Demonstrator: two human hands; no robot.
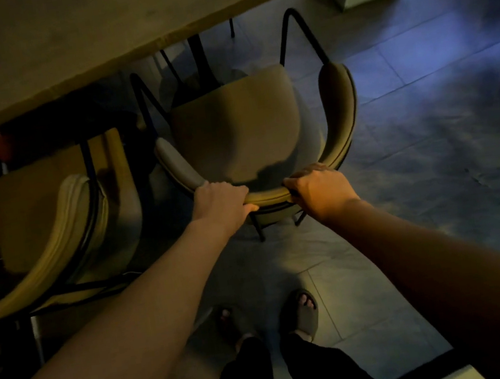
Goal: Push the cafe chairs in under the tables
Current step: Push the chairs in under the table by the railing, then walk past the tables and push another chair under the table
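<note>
Nearest, two sandalled feet (267,316) stand on the tiled floor (428,130). Just beyond, the left hand (221,201) and right hand (320,190) are both closed over the padded curved backrest (271,197) of the chair (233,127), a sound hold for pushing squarely. Its thin dark metal legs and cushioned seat suggest it is fairly light and stiff, though the dim light makes that uncertain. Farther on, the seat's front sits just at the worktop (89,34) edge, not yet under; a second chair (51,212) stands beside it.
</note>
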